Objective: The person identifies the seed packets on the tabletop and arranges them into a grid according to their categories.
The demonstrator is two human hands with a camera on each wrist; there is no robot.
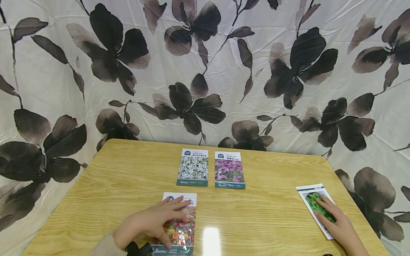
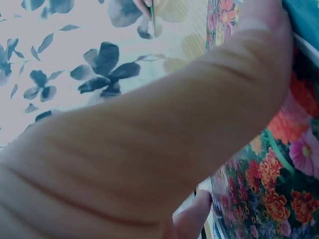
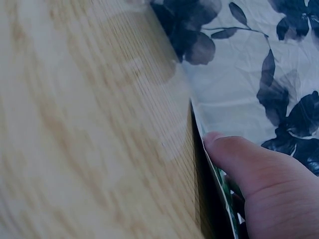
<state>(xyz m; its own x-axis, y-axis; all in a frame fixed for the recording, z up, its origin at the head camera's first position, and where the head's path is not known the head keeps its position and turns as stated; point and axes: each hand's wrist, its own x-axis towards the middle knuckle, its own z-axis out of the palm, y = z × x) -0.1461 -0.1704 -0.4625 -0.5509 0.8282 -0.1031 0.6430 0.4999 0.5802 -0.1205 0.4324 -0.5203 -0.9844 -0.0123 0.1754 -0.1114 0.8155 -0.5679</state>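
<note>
My left hand [image 1: 160, 218] spreads over a seed packet [image 1: 178, 233] with mixed colourful flowers at the table's near side, gripping it. In the left wrist view, a fingertip [image 2: 197, 211] meets the edge of this packet [image 2: 279, 199], and the hand crosses in front of much of it. At the right, my right hand [image 1: 339, 222] holds a white-bordered seed packet [image 1: 315, 190] picturing green leaves. The right wrist view has the thumb [image 3: 249, 159] on the packet's edge, with a dark gap between packet and table; the other fingers are mostly hidden there.
Two more seed packets lie side by side farther back on the wooden table [image 1: 253, 213]: one with white flowers [image 1: 193, 168], one with pink-purple flowers [image 1: 229, 170]. A floral cloth [image 1: 243, 85] hangs behind the table's far edge and along its sides.
</note>
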